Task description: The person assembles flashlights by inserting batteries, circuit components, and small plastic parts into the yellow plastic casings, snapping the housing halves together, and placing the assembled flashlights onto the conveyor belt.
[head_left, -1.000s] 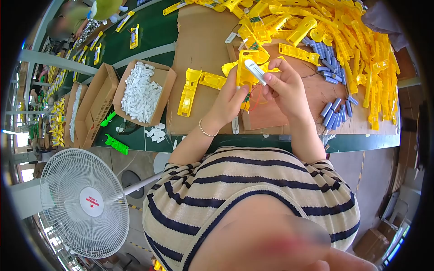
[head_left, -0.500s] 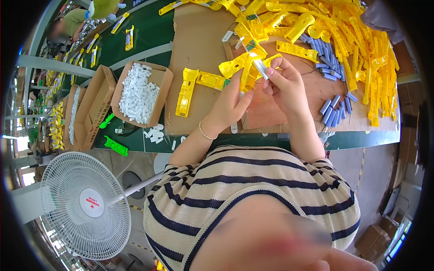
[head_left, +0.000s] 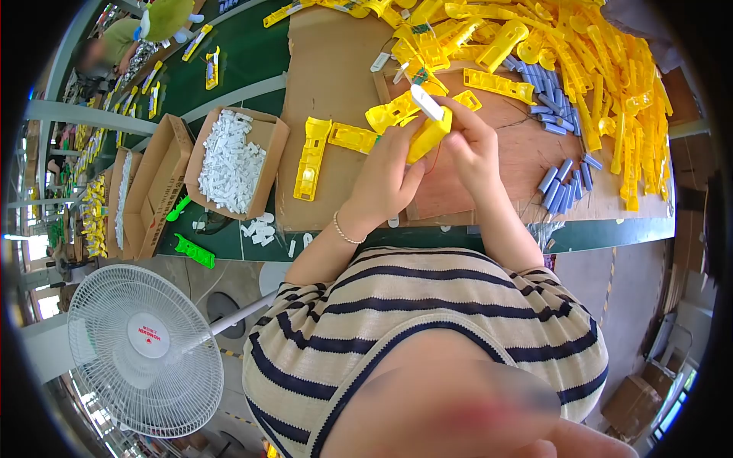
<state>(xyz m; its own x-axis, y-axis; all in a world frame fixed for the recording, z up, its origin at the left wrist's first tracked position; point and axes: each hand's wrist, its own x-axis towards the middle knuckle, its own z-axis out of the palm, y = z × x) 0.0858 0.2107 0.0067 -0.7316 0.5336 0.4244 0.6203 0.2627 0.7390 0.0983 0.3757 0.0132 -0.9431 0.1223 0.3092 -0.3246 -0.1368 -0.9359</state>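
Observation:
Both my hands are on one yellow plastic housing (head_left: 431,137) above the cardboard sheet. My left hand (head_left: 391,174) wraps its lower left side, with some fingers hidden behind it. My right hand (head_left: 475,149) grips it from the right, index finger bent over the top and thumb near its edge. A white plastic piece (head_left: 426,102) sits at the housing's upper end, tilted up to the left. Below the housing a thin red wire (head_left: 436,159) hangs between my hands. Two yellow housings (head_left: 311,160) lie left of my left hand. Behind my fingers lie more yellow housings (head_left: 391,113).
A large heap of yellow housings (head_left: 611,84) fills the right back, beside blue cylindrical cells (head_left: 563,183) with thin wires. At left stands a carton (head_left: 276,156) of white pieces; a green housing (head_left: 195,251) lies near the table edge. A fan (head_left: 145,347) stands left; another person (head_left: 122,38) is far left.
The yellow housing has been turned, so its smooth outer side now shows and the white piece points up left. My right hand has shifted from the white piece to the housing's side.

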